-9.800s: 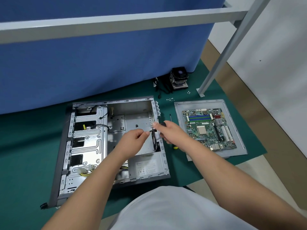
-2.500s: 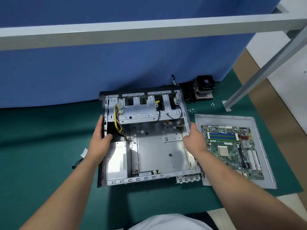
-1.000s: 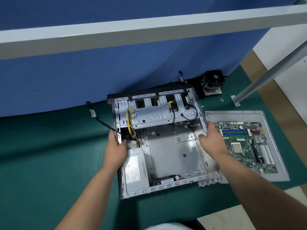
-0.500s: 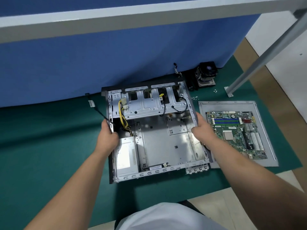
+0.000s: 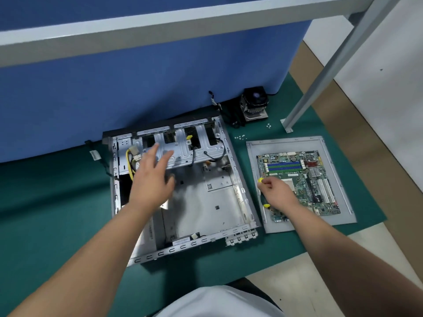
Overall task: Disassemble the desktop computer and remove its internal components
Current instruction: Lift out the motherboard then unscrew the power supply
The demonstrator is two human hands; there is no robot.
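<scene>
The open grey computer case [image 5: 238, 179] lies flat on the green mat, its drive cage [image 5: 196, 149] at the far end with yellow and black cables. My left hand [image 5: 152, 179] hovers over the case interior near the cage, fingers spread and straight, holding nothing. My right hand [image 5: 278, 193] is to the right of the case, fingers curled round a screwdriver [image 5: 261, 180] with a black and yellow handle. The removed motherboard [image 5: 304, 179] lies on the grey side panel [image 5: 338, 156], partly under my right hand.
A CPU cooler with fan [image 5: 254, 104] stands at the back by the blue partition [image 5: 137, 88]. Several small screws [image 5: 239, 137] lie on the green mat [image 5: 45, 213]. A metal frame leg [image 5: 320, 76] meets the mat at the right. A loose cable [image 5: 95, 154] lies left of the case.
Both hands have let go of the case sides. My left hand moved over the interior and opened; my right hand went to the side panel and took hold of the screwdriver.
</scene>
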